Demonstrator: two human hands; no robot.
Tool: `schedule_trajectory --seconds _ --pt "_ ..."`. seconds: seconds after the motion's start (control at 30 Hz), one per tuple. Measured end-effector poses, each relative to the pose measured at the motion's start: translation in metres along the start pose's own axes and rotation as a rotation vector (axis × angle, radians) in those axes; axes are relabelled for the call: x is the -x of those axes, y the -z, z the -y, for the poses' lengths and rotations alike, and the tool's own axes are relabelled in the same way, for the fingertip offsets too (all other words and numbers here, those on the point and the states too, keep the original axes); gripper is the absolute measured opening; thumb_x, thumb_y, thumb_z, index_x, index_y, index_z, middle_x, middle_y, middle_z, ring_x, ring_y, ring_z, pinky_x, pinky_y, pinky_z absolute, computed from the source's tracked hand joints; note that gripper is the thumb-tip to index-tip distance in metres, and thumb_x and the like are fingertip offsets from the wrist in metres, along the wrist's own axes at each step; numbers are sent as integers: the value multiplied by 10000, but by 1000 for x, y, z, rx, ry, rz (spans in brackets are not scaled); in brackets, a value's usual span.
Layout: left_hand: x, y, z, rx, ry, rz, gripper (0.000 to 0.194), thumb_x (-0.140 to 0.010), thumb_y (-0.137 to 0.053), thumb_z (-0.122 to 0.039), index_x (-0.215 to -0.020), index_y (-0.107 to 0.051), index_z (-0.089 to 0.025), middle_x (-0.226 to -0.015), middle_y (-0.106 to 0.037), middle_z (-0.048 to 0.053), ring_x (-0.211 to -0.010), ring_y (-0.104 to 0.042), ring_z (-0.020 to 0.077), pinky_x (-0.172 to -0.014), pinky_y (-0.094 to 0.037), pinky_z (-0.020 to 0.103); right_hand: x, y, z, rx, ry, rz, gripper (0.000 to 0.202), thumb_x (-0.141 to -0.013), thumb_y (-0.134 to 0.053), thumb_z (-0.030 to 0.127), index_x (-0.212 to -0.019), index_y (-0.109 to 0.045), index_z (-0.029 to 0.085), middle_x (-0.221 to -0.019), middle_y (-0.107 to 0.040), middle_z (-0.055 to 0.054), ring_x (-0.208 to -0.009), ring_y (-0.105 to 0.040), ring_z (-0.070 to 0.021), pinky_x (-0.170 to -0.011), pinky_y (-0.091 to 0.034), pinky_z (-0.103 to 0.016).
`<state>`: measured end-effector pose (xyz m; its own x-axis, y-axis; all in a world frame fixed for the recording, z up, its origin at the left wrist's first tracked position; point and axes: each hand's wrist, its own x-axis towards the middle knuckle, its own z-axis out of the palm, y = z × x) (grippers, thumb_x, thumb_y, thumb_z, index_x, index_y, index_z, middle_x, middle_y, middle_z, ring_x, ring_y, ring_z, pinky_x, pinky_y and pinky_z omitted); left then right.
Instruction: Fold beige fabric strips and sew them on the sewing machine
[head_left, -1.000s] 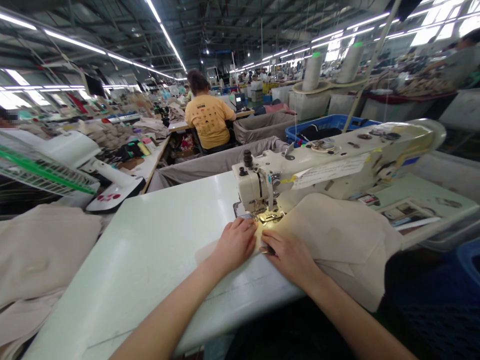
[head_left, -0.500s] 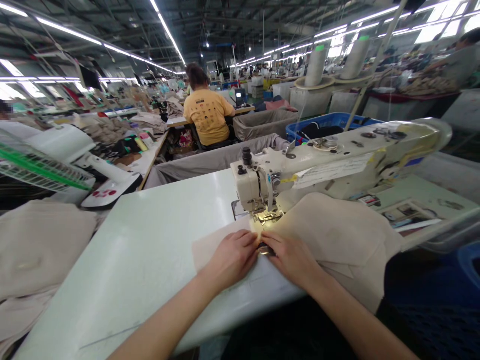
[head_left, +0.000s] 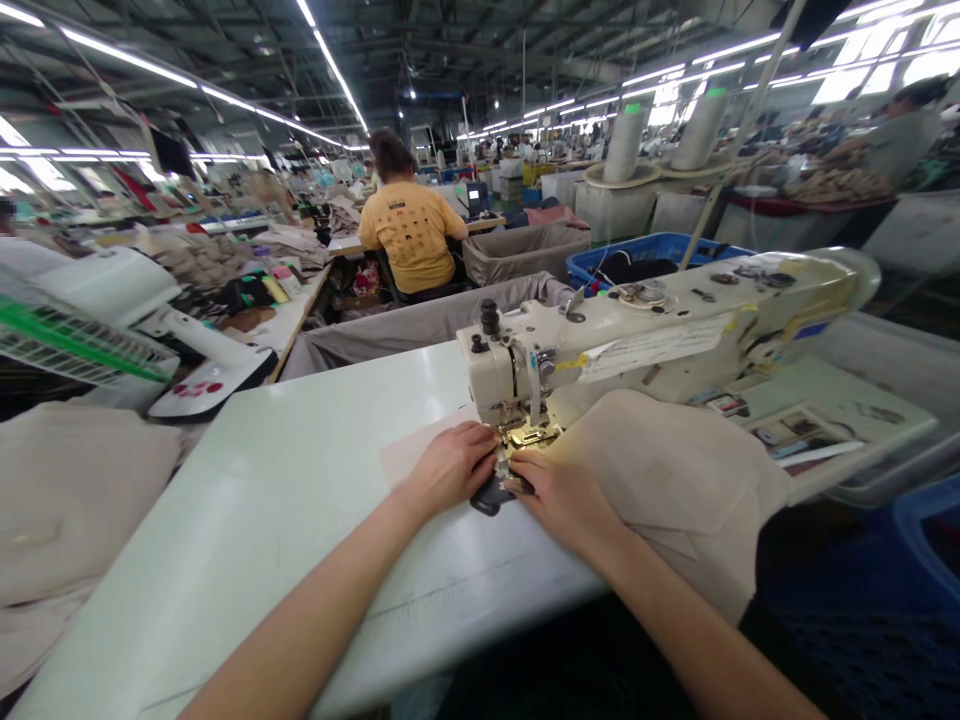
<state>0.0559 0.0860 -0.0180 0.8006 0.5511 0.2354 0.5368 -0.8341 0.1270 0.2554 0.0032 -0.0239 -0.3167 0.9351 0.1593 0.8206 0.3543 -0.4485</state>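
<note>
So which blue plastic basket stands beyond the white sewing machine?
The upper blue plastic basket, with dark cloth inside; the lower blue plastic basket is nearer, at right.

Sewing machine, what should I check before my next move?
1. Light on the needle area: ok, it glows.
2. Fingers well away from it: not ok, I'd say; left hand and right hand are both close.
3. Beige fabric at the right lying flat: not ok, it has folds and hangs over the table edge.
4. Thread cones upright: ok.
5. Presser foot down: cannot tell, too small.
</note>
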Motion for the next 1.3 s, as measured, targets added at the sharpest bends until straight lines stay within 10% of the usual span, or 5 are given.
schedule_trajectory --seconds 0.9,1.13,1.3 --pt "10 -18 2 37 52 -125 316 -999 -462 -225 -1261 -629 -167 -1266 -644 127 -1210 -592 244 -1059 -517 428 23 -30 0 71 -12 -179 286 -963 -525 163 -1207 -674 171 -1333 -652 -96 -1024 -712 -252 -834 -601 -347" --pt "41 4 -34 -19 160 36 316 -946 -533 -170 -1250 -619 -168 -1273 -647 116 -1162 -609 269 -1016 -532 445 26 -35 -3 115 -51 -231 300 -948 -479 145 -1170 -679 173 -1317 -660 -106 -1020 -713 -261 -816 -604 -358" --pt "51 22 -24 113 128 60 364 -969 -411 -94 -1237 -623 -218 -1219 -673 59 -1137 -611 203 -1006 -522 378 29 -36 -10 9 -18 -325 336 -921 -452 133 -1173 -668 188 -1287 -667 -114 -1012 -704 -250 -841 -596 -365"
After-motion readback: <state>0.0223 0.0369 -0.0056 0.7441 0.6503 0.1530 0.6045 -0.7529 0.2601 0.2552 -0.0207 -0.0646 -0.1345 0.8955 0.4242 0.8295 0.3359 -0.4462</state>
